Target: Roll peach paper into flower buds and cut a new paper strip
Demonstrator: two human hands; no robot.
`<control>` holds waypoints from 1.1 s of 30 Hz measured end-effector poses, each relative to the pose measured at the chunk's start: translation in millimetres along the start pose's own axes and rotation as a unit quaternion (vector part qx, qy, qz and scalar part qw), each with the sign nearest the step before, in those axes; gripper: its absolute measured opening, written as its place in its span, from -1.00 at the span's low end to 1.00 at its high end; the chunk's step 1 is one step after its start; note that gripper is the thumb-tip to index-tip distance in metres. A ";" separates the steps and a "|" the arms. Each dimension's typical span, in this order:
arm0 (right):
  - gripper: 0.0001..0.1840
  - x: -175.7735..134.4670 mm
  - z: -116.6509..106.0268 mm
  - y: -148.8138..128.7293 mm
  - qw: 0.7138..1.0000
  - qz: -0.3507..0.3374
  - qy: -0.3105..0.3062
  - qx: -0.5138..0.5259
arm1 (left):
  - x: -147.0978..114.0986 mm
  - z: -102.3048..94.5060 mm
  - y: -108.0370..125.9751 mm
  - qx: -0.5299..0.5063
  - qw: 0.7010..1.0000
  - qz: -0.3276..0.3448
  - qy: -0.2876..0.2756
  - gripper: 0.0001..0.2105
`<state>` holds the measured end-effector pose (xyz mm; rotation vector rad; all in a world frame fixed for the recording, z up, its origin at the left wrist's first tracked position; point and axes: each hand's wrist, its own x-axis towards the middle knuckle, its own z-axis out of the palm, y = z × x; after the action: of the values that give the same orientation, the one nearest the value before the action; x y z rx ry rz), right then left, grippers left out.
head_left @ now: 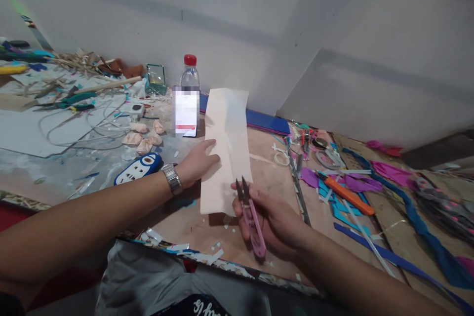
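Observation:
A long cream sheet (pixel 222 173), creased lengthwise, extends from the table's front toward the wall in the middle. My left hand (pixel 198 162) has its thumb and a finger over the sheet's left edge, holding it; the other fingers are hidden. In my right hand (pixel 268 212) lies a pair of thread snips (pixel 254 232) with pink handles, dark blades pointing away and slightly apart. The right fingertips are at the sheet's lower right edge; I cannot tell whether they grip it. A lit phone (pixel 185 113) leans upright against a red-capped bottle (pixel 190 74) behind the left hand.
Left of the sheet are a blue-and-white power strip (pixel 138 168), several pale lumps (pixel 144 144), a white plug (pixel 137 111) and green-handled pliers (pixel 76 100). An orange cutter (pixel 350 196) lies among scraps at right, near a blue strip (pixel 392 256). A wall (pixel 222 24) stands behind.

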<state>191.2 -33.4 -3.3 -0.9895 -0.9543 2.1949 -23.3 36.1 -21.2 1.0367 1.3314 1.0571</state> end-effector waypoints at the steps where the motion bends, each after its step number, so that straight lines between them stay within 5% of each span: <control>1: -0.53 -2.7 4.1 7.5 0.999 0.029 -0.022 0.016 | -0.3 0.0 0.9 -0.003 1.000 -0.002 0.003 -0.32; 6: -0.54 -8.4 8.8 33.1 0.990 0.098 -0.098 0.033 | 3.5 0.3 -0.3 -0.031 0.999 -0.013 0.010 -0.38; 13: -0.26 -20.0 -0.9 38.3 0.968 0.160 -0.193 0.006 | 6.5 0.9 7.0 -0.151 0.987 -0.035 0.052 -0.48; 20: -0.45 -26.4 -1.4 52.9 0.982 0.059 -0.175 0.029 | -3.5 5.5 17.2 -0.187 0.978 -0.048 0.083 -0.53; 29: -0.20 -35.8 2.7 52.0 0.982 -0.010 -0.186 -0.018 | 0.4 1.4 0.1 -0.131 0.990 0.017 0.055 -0.59; 33: -0.37 -38.3 1.3 50.1 0.973 -0.015 -0.230 0.017 | -2.6 3.5 4.1 -0.162 0.986 -0.001 0.049 -0.57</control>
<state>203.2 -91.0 -26.1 -0.4464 -1.1161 2.4573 -19.7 34.6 -16.6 0.7484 1.1875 1.2864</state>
